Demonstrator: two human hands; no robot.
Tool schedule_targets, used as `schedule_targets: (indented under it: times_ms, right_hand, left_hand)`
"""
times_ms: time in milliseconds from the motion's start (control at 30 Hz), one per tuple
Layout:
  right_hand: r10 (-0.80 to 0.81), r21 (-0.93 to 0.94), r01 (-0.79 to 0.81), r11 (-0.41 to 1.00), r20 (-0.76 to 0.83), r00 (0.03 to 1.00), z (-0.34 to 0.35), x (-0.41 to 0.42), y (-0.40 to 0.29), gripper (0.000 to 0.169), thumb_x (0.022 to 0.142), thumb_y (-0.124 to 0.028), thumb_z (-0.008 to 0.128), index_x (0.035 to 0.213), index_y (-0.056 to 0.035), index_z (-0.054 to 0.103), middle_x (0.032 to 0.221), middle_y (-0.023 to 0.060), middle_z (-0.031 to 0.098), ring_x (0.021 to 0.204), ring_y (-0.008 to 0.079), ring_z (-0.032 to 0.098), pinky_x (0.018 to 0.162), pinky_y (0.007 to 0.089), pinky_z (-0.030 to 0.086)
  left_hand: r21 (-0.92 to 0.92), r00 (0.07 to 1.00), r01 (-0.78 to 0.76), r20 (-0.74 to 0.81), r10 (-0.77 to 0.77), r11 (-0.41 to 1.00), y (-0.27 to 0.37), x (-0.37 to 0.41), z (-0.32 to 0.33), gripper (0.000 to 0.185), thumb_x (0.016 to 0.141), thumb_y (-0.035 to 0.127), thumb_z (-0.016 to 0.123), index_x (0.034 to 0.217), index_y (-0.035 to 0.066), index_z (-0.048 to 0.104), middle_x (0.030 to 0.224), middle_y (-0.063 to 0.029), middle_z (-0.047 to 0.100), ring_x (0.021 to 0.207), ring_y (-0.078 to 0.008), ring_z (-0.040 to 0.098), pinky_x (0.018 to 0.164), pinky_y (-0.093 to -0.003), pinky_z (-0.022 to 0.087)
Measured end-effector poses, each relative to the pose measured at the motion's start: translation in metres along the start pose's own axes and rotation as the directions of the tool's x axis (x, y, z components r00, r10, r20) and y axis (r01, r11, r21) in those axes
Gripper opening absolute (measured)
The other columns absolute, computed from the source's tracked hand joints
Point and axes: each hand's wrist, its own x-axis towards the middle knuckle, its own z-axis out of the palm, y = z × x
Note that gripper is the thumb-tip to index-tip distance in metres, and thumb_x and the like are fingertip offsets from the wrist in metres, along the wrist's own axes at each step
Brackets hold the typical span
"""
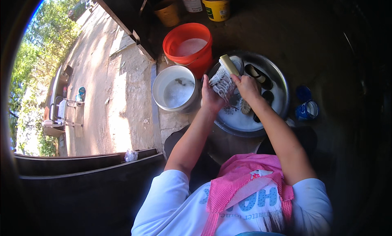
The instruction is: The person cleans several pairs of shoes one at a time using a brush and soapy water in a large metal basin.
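Note:
My left hand (212, 95) holds a pale lace-up sneaker (222, 81) from its left side, above a wide metal basin (283, 80). In my right hand (248, 87) is a scrubbing brush with a cream back (229, 64), its bristles down against the shoe's upper near the toe. Loose laces hang beside my left palm. Sudsy water (242, 122) fills the basin below. Dark shoes with pale insoles (260, 77) lie in it on the right, and a tan patterned sole (245, 107) shows under my right wrist. My forearm covers part of them.
Left of the basin stands a white bucket (157, 90) of foamy water, with a red bucket (202, 60) behind it. Yellow tubs (216, 9) sit farther back. An opened blue can (307, 110) lies at right. A doorway sill (154, 107) borders the sunlit yard (101, 92).

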Motion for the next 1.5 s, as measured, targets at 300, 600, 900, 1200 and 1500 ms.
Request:
schedule_targets:
  times_ms: [300,600,900,1200,1500]
  right_hand:
    - [0.083,-0.159,-0.076,0.984,0.036,0.996,0.002,0.007,0.020,0.062,0.088,-0.058,0.041,0.075,-0.0014,0.064,0.073,0.0207,0.064,0.073,0.0377,0.062,0.065,0.0468,0.048]
    - [-0.124,0.023,0.123,0.992,0.063,0.990,-0.002,-0.055,-0.007,0.056,0.088,-0.050,0.048,0.070,0.0012,0.061,0.068,0.0234,0.061,0.069,0.0404,0.061,0.061,0.0462,0.047]
    - [-0.076,-0.005,0.078,0.997,0.186,0.980,0.008,-0.049,-0.010,0.054,0.088,-0.049,0.049,0.077,0.0015,0.066,0.072,0.0251,0.061,0.071,0.0406,0.062,0.062,0.0466,0.048]
    - [0.111,-0.102,-0.098,0.990,0.126,0.986,0.003,-0.002,0.003,0.059,0.089,-0.052,0.045,0.074,0.0002,0.068,0.071,0.0247,0.062,0.072,0.0408,0.062,0.065,0.0467,0.049]
    - [0.217,-0.281,-0.189,0.941,0.075,0.973,-0.001,0.013,0.027,0.064,0.087,-0.059,0.040,0.078,-0.0018,0.067,0.076,0.0225,0.064,0.076,0.0399,0.062,0.065,0.0462,0.049]
  left_hand:
    - [0.021,1.000,-0.021,0.015,0.021,1.000,0.006,0.002,0.000,0.086,0.084,0.069,0.031,0.134,-0.001,0.035,0.134,-0.0221,0.042,0.121,-0.0396,0.043,0.104,-0.0502,0.031]
    - [0.050,0.975,-0.175,-0.128,0.180,0.983,0.022,0.006,-0.006,0.081,0.084,0.068,0.038,0.130,0.001,0.042,0.126,-0.0159,0.051,0.114,-0.0304,0.050,0.100,-0.0430,0.036]
    - [0.148,0.975,-0.152,-0.141,0.173,0.977,0.010,0.009,-0.011,0.077,0.081,0.069,0.042,0.120,0.004,0.049,0.118,-0.0123,0.055,0.107,-0.0294,0.052,0.092,-0.0434,0.041]
    - [0.090,0.992,0.014,-0.125,-0.003,0.996,-0.012,0.004,0.006,0.072,0.082,0.068,0.042,0.119,0.008,0.052,0.115,-0.0105,0.057,0.105,-0.0281,0.054,0.091,-0.0423,0.042]
    - [0.065,0.999,-0.012,-0.038,0.015,0.998,-0.006,0.000,-0.001,0.080,0.084,0.067,0.037,0.131,0.002,0.040,0.132,-0.0179,0.045,0.118,-0.0346,0.046,0.101,-0.0455,0.036]
